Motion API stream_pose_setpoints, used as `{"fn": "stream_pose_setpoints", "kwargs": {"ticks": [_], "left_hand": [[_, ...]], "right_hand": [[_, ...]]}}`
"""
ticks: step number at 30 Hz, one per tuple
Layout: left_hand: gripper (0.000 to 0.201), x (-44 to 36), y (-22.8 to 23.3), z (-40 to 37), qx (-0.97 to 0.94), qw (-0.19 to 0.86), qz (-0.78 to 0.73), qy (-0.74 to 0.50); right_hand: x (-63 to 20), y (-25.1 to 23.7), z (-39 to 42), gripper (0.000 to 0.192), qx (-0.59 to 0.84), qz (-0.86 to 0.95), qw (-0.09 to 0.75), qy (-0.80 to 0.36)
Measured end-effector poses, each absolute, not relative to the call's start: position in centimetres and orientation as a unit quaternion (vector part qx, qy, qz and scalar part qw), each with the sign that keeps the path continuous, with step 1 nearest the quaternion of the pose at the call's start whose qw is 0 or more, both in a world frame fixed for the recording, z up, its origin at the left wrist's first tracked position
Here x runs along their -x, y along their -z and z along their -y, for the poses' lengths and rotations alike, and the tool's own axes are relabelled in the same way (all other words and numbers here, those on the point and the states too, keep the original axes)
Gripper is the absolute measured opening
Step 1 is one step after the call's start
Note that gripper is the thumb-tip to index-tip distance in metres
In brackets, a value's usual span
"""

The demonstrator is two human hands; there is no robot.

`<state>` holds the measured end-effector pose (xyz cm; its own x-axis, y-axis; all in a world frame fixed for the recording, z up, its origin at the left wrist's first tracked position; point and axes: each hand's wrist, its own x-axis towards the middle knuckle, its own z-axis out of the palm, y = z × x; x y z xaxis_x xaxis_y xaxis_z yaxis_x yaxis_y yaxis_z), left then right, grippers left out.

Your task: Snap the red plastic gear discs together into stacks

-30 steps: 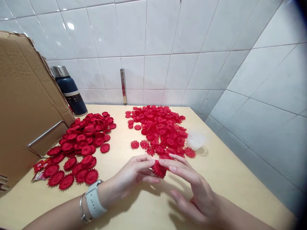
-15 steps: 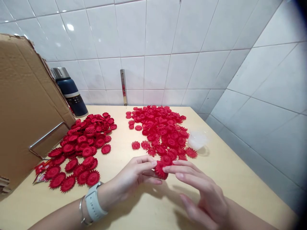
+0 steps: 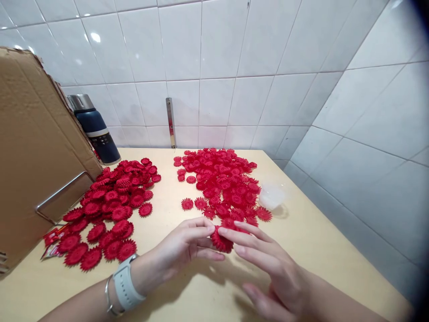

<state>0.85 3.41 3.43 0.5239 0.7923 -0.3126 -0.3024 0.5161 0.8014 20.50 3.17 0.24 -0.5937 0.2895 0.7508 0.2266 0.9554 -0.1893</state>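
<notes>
My left hand (image 3: 182,245) pinches a red flower-shaped disc (image 3: 223,244) with a toothed rim between thumb and fingers, just above the table. Across from it, my right hand (image 3: 276,264) is open, its fingers stretched out and their tips at the disc's upper edge, its thumb held well apart. Right behind my fingertips spreads a loose pile of similar red discs (image 3: 224,179). A second pile of darker, thicker-looking red discs (image 3: 114,197) lies to the left, beyond my watch-wearing wrist.
A cardboard box (image 3: 43,147) with a wire handle (image 3: 63,192) stands at the left. Behind it is a dark blue bottle (image 3: 97,132). Small wrappers (image 3: 53,243) lie by the left pile, a crumpled clear plastic piece (image 3: 272,196) right of the other pile. Tiled walls border the table.
My right fingers have shifted slightly left over the disc, and more of its toothed rim shows. My left hand keeps its pinch. The whole view has moved a little.
</notes>
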Motion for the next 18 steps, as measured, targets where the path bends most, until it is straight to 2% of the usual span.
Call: {"fn": "stream_pose_setpoints", "kwargs": {"ticks": [4, 7, 10, 12, 15, 18], "left_hand": [[0.009, -1.1, -3.4, -3.2, -0.37, 0.788, -0.353, -0.343], [0.014, -1.5, -3.2, -2.8, -0.395, 0.774, -0.375, -0.324], [0.017, -1.9, -3.1, -2.2, -0.432, 0.756, -0.39, -0.299], [0.017, -2.1, -3.1, -1.9, -0.45, 0.745, -0.394, -0.295], [0.018, -2.2, -3.1, -1.7, -0.461, 0.736, -0.404, -0.288], [0.022, -2.1, -3.2, -1.9, -0.454, 0.709, -0.444, -0.306]], "right_hand": [[-20.3, -0.7, -3.8, 0.046, 0.254, 0.859, 0.445, -0.012], [-19.9, -1.0, -4.0, 0.032, 0.272, 0.875, 0.401, -0.001], [-19.3, -0.8, -3.7, 0.039, 0.288, 0.902, 0.32, 0.029], [-18.9, -0.3, -3.4, 0.044, 0.294, 0.905, 0.299, 0.068], [-18.8, 0.4, -3.3, 0.037, 0.283, 0.893, 0.326, 0.127], [-19.2, 0.7, -4.0, 0.029, 0.292, 0.879, 0.353, 0.13]]}}
